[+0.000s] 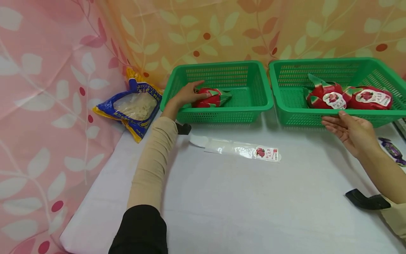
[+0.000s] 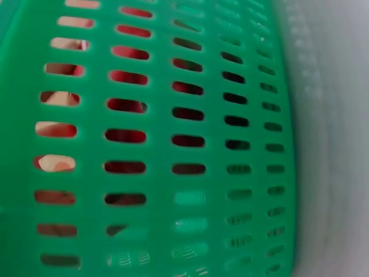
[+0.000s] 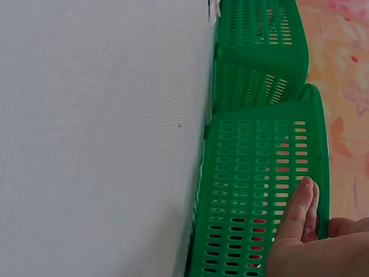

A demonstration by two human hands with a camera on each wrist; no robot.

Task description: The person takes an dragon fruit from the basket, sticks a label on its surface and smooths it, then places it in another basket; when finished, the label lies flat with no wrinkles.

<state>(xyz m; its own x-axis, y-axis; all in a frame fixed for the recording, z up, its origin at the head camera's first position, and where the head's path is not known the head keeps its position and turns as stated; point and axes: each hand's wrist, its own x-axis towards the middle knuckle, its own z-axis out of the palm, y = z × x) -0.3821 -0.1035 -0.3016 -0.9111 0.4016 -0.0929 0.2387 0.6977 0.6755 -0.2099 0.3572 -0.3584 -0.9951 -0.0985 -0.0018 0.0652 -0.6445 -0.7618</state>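
In the head view my left hand [image 1: 187, 94] reaches over the front rim of the left green basket [image 1: 222, 110] and grips a red dragon fruit [image 1: 207, 101] with green tips. Red skin and parts of the fingers show through the slots of the basket wall [image 2: 158, 156] in the left wrist view. My right hand [image 1: 353, 132] pinches the front rim of the right green basket [image 1: 304, 118], thumb at the top and fingers along the outer wall, as the right wrist view also shows. Two labelled dragon fruits, one [image 1: 330, 97] beside another [image 1: 371, 98], lie inside that basket.
A blue and yellow bag [image 1: 136, 106] with a clear window leans left of the baskets. A long clear packet [image 1: 241, 149] with a dragon fruit label lies on the white table [image 1: 253, 204]. One purple wrapped sweet [image 1: 392, 150] lies at the right. Patterned cloth hangs behind.
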